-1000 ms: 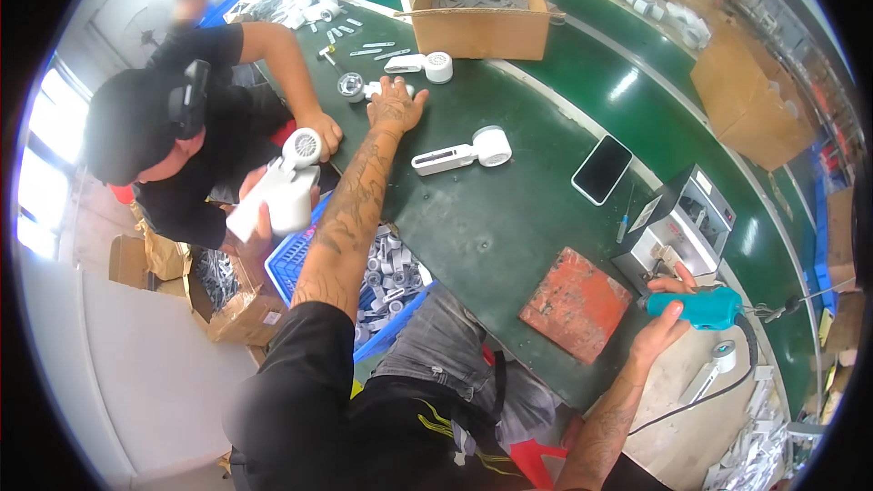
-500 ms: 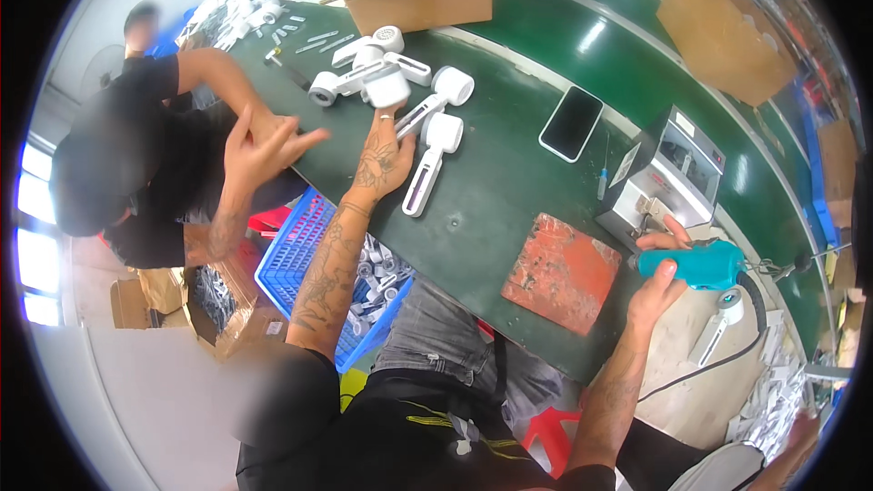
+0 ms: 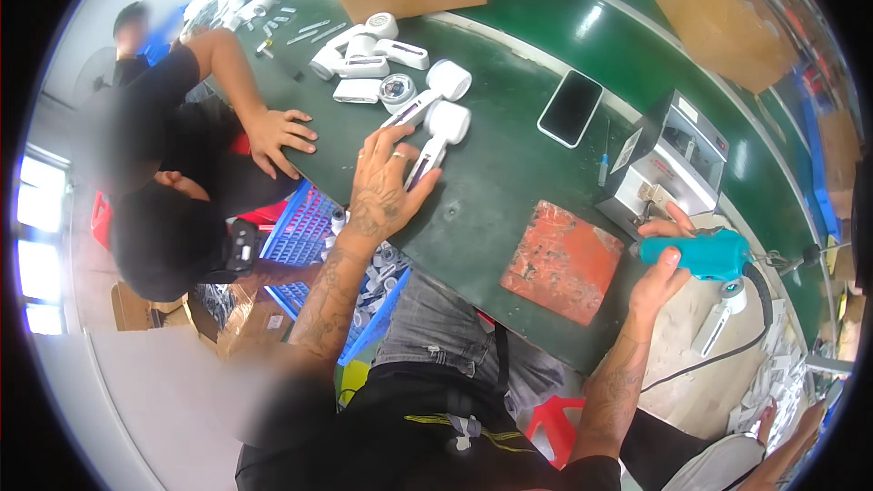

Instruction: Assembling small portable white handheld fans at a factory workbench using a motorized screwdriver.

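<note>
My left hand point(image 3: 382, 184) reaches over the green table with its fingers spread. The handle of the nearest white handheld device point(image 3: 446, 125), which has a round head and a dark slot in its handle, lies between thumb and fingers; firm contact is unclear. A second white device point(image 3: 447, 80) lies close behind, its handle partly covered by my fingers. Farther back, another device point(image 3: 397, 89) shows the inside of its round head, beside several more. My right hand point(image 3: 662, 264) is wrapped round a teal corded electric screwdriver point(image 3: 705, 256), its tip pointing right.
A red worn plate point(image 3: 564, 259), a phone point(image 3: 571, 109) and a grey metal box-like device point(image 3: 673, 155) are on the table. A blue basket point(image 3: 305, 218) of white parts stands below the edge. A co-worker's hand point(image 3: 280, 138) rests at the left edge.
My left hand has let go of a white device among the others and drawn back to the nearest handle. A co-worker's hand has come down onto the table. My right hand has barely moved.
</note>
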Available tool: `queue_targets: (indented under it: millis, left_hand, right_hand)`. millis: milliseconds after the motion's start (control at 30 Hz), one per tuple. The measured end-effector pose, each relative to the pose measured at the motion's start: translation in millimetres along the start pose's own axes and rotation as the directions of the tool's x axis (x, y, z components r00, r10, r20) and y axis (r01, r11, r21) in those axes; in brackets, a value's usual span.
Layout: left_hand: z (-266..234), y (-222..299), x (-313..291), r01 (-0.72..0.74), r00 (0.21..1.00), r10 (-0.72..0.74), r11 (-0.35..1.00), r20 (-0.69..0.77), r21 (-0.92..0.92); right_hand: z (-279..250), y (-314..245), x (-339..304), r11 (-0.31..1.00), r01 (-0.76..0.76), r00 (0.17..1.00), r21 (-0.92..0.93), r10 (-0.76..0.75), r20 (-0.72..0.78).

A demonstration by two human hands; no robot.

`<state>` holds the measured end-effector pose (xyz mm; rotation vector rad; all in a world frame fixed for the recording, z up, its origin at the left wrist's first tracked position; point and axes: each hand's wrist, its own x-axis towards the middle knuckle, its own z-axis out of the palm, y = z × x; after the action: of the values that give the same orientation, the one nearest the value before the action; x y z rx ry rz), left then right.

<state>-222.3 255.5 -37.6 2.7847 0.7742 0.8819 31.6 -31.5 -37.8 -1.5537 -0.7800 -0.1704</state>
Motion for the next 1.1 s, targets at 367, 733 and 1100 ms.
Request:
queue_targets:
  millis: [367,733,1100]
  left_hand:
    - [16,-117,44,0.148,0.965,-0.142,0.989,-0.223,0.012]
    - [2,-106,46,0.315,0.935,-0.327,0.944,0.138,0.101]
    - [16,-98,72,0.422,0.902,-0.404,0.899,0.151,-0.114]
  right_hand:
    - [-1,1,-2,0.998,-0.027,0.999,0.051,0.026,0.021]
    - [-7,6,-2,0.999,-0.023,0.999,0.032,0.022,0.032]
    - [-3,0,0,1.0,-0.018,1.0,0.001,0.018,0.02]
